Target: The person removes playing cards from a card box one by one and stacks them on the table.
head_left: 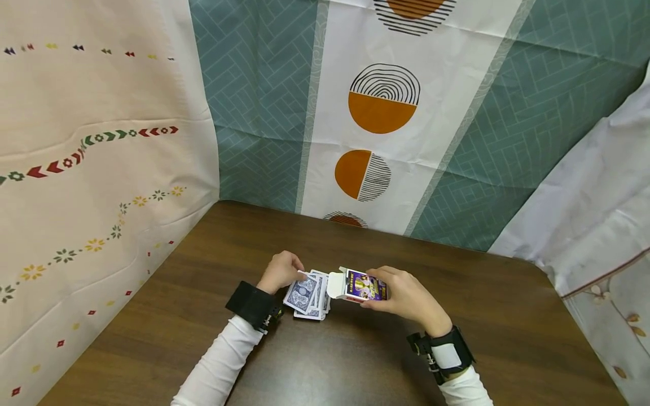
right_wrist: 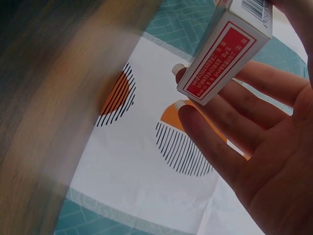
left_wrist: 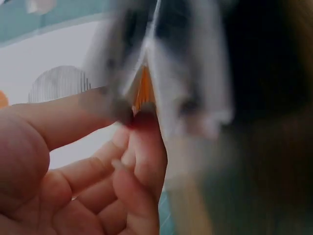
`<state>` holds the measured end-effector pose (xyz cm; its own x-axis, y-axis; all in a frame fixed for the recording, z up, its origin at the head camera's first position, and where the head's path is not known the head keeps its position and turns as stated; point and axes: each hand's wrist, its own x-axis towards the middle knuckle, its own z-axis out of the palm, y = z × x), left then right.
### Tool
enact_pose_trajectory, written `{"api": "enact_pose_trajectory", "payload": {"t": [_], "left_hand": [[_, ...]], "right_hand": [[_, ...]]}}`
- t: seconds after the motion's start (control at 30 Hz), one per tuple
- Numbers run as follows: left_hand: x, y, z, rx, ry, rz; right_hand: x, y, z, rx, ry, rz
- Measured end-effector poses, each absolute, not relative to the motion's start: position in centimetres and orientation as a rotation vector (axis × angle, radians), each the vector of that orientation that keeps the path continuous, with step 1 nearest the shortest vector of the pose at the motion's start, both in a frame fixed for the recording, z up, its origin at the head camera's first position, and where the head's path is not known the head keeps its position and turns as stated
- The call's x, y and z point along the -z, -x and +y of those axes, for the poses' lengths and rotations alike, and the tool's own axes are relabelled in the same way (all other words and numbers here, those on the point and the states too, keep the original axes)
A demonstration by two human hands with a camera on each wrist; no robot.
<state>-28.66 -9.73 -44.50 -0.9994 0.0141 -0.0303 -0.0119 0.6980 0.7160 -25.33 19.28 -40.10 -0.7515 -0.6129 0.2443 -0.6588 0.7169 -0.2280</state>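
Blue-backed playing cards (head_left: 303,294) overlap in a loose fan at the middle of the table in the head view. My left hand (head_left: 282,271) pinches cards at their upper left edge with thumb and fingertips. Close up in the left wrist view, the cards (left_wrist: 195,73) are blurred, and how many are pinched cannot be told. To their right, my right hand (head_left: 406,293) grips a purple and white card box (head_left: 364,286) by its right end. The white flap (head_left: 336,285) of the box stands open toward the cards. A red printed label marks the box's side (right_wrist: 220,61) in the right wrist view.
The brown wooden table (head_left: 315,372) runs back to a teal and white curtain (head_left: 325,113). A cream embroidered cloth (head_left: 101,197) hangs along the left side, and a white cloth (head_left: 609,225) hangs at the right.
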Motion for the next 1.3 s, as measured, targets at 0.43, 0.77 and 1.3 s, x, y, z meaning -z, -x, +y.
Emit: {"api": "enact_pose_trajectory", "payload": {"t": [0.43, 0.77, 1.3], "left_hand": [[44.6, 28.2, -8.9, -0.942, 0.163, 3.043], [42.7, 27.1, -7.6, -1.036, -0.034, 3.040], [42.2, 24.9, -4.0, -1.251, -0.471, 2.782]], "right_hand": [[40.2, 25.4, 19.1, -0.431, -1.038, -2.781], [40.3, 25.5, 19.1, -0.428, -1.055, -2.774], [40.0, 25.0, 18.8, -0.465, -1.084, -2.736]]}}
